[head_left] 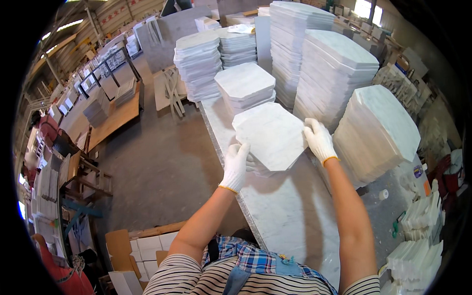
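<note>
A white marble tile (270, 133) with cut-off corners is between my two hands, above a low stack of similar tiles that shows partly beneath its near edge. My left hand (235, 167), in a white knit glove with a yellow cuff, pinches the tile's left edge, thumb on top. At the right corner my right hand (319, 140), gloved the same way, has its fingers closed on the edge; their undersides are hidden. Just behind stands a short stack of cut-corner tiles (246, 81). All of this rests on a pale stone-topped bench (280, 211).
Taller tile stacks (339, 64) rise behind, and another stack (378, 132) stands close to my right forearm. A small white-capped bottle (383, 194) lies at the right. Cardboard boxes (147, 248) are at lower left. People (51, 130) work at the far left.
</note>
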The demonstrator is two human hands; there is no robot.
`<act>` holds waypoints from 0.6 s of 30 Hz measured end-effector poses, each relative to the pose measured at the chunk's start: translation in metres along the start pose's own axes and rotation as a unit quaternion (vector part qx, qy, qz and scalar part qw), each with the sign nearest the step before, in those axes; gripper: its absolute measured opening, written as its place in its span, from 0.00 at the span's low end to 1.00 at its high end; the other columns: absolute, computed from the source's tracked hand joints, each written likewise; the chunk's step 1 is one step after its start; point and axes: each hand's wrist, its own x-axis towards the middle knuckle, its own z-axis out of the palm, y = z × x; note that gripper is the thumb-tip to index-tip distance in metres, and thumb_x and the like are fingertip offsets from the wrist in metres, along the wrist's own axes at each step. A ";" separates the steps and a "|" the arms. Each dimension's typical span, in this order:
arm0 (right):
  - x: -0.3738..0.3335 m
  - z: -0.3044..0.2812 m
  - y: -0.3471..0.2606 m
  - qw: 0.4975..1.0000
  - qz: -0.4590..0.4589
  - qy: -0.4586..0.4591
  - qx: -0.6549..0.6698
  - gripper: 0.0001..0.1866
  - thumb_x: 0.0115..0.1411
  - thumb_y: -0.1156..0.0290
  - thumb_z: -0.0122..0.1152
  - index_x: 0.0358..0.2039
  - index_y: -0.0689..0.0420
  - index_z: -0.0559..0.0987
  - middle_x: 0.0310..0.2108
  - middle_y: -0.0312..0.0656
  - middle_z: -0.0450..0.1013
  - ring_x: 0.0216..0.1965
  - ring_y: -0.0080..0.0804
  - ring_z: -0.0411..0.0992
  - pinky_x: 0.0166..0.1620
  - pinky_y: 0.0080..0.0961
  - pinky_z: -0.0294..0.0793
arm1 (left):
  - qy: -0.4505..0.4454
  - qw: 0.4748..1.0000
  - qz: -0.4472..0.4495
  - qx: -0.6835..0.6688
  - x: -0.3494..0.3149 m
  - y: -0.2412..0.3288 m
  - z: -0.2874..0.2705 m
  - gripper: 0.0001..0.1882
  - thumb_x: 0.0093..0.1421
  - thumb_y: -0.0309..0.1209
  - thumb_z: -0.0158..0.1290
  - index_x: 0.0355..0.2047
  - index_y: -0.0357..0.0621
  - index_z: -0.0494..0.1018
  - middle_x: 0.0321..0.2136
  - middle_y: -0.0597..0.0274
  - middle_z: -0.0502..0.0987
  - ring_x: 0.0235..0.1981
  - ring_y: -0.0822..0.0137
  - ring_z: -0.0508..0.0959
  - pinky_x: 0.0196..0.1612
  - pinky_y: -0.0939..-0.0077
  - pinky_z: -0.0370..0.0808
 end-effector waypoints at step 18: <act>-0.089 -0.011 -0.057 0.876 0.273 -0.019 0.398 0.17 0.64 0.62 0.61 0.47 0.59 0.77 0.33 0.33 0.75 0.34 0.19 0.69 0.36 0.20 0.69 | -0.115 0.963 -0.021 -0.243 -0.008 -0.012 -0.027 0.23 0.66 0.27 0.54 0.60 0.32 0.66 0.55 0.56 0.75 0.53 0.63 0.77 0.58 0.66 0.75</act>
